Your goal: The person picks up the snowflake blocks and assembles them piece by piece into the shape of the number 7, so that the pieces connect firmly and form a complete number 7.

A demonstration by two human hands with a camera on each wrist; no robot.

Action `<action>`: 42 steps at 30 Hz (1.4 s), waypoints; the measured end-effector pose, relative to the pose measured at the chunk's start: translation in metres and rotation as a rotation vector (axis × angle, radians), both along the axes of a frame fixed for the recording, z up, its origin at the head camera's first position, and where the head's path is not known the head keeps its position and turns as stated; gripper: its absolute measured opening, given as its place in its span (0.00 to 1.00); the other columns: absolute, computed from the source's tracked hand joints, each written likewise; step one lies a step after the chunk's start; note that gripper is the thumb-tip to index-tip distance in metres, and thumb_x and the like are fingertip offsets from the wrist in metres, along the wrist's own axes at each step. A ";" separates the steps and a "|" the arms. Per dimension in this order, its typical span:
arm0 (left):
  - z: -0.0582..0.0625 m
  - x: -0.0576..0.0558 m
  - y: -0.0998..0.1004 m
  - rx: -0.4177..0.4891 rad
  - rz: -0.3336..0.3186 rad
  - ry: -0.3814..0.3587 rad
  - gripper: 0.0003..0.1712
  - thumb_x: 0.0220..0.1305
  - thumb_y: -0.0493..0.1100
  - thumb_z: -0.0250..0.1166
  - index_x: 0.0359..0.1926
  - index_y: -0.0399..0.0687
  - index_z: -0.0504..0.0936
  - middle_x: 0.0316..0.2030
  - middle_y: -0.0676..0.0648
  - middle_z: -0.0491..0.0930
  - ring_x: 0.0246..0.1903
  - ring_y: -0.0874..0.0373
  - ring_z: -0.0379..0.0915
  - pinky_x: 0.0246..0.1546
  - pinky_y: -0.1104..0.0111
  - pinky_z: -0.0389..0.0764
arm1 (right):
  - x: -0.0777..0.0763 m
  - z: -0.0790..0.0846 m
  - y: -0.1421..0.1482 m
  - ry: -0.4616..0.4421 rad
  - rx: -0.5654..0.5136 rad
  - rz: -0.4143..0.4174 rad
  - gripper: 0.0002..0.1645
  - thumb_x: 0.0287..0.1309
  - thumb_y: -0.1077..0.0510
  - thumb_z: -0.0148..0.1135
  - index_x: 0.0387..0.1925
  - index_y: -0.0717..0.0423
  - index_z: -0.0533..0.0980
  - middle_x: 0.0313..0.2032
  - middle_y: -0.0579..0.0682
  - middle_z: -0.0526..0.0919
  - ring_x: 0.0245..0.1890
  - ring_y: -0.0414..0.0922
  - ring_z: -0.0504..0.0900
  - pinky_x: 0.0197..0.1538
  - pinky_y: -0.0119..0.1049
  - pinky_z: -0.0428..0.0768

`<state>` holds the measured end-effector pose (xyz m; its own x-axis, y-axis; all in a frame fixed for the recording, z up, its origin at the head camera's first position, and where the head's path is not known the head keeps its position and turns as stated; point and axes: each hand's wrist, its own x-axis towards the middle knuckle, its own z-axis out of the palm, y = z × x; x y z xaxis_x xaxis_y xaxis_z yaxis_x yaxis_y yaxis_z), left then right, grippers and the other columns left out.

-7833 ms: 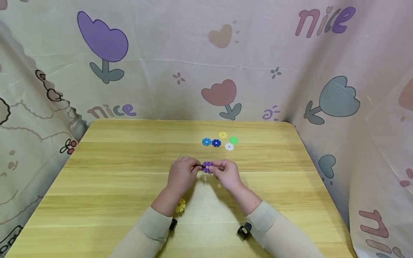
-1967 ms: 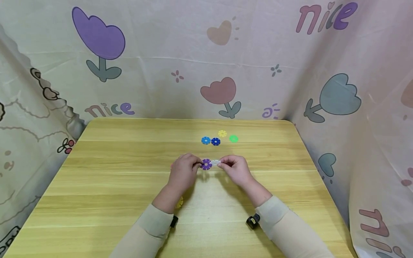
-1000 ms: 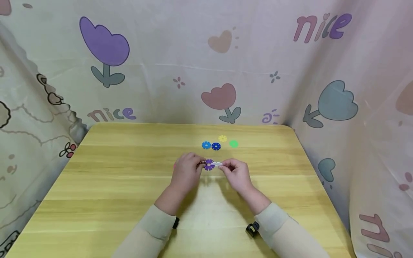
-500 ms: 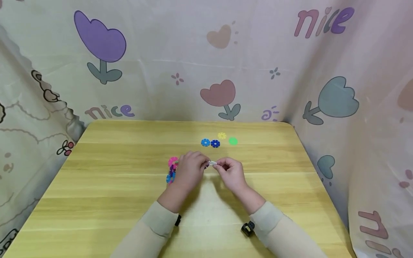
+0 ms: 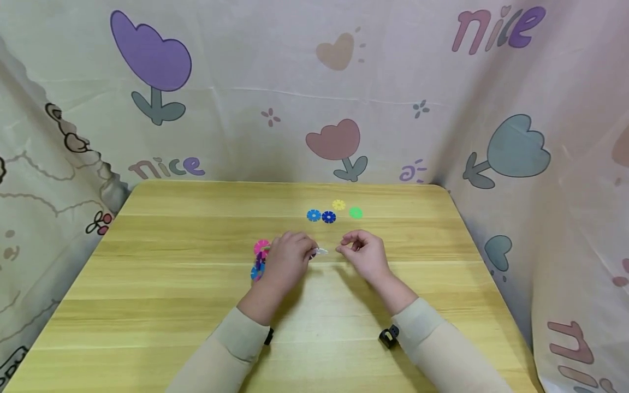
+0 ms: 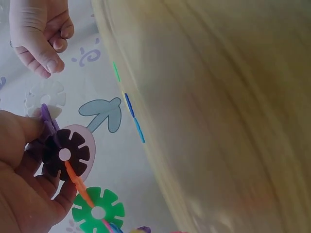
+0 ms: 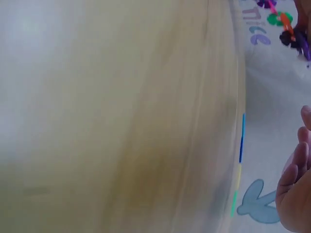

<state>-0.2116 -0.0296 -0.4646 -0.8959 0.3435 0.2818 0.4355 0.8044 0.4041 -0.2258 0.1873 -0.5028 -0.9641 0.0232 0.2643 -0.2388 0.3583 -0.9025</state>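
My left hand (image 5: 290,259) pinches a chain of slotted plastic snowflake discs above the table. In the left wrist view its fingers are at a purple disc (image 6: 48,121) and a black disc (image 6: 77,153). A clear white disc (image 6: 46,92) sits at the chain's free end, joined to the purple one. Orange (image 6: 80,182) and green (image 6: 114,209) discs follow the black one. Beyond the left hand, a pink disc (image 5: 261,247) and a blue disc (image 5: 255,273) of the chain show. My right hand (image 5: 366,255) is apart from the white disc, fingers loosely bent, holding nothing.
Loose discs lie toward the back of the wooden table (image 5: 172,311): light blue (image 5: 313,215), dark blue (image 5: 328,217), yellow (image 5: 338,204) and green (image 5: 356,213). A printed curtain (image 5: 236,136) hangs behind the table and along its sides.
The white disc left the back group and was pressed onto the purple disc by my right hand. That hand has let go and drawn right. The chain's other end has swung out left of my left hand.
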 end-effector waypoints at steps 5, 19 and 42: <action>-0.002 0.000 -0.001 -0.003 -0.014 -0.002 0.04 0.73 0.43 0.70 0.41 0.52 0.91 0.44 0.54 0.88 0.48 0.52 0.80 0.52 0.52 0.79 | -0.014 0.000 0.012 -0.002 0.083 -0.044 0.14 0.54 0.67 0.81 0.41 0.66 0.85 0.35 0.54 0.88 0.29 0.43 0.78 0.33 0.28 0.77; -0.002 0.000 -0.002 -0.038 -0.038 -0.026 0.04 0.74 0.43 0.70 0.42 0.52 0.91 0.45 0.54 0.88 0.49 0.51 0.79 0.53 0.53 0.79 | -0.063 -0.007 0.037 -0.116 0.272 -0.210 0.21 0.66 0.58 0.74 0.55 0.67 0.82 0.42 0.57 0.86 0.37 0.51 0.84 0.36 0.36 0.81; -0.011 0.001 0.001 -0.061 -0.060 -0.052 0.04 0.74 0.43 0.69 0.43 0.54 0.91 0.45 0.55 0.87 0.45 0.53 0.78 0.49 0.57 0.77 | -0.103 -0.017 0.036 -0.344 0.576 -0.193 0.34 0.75 0.48 0.61 0.70 0.68 0.72 0.60 0.66 0.78 0.61 0.62 0.79 0.66 0.56 0.75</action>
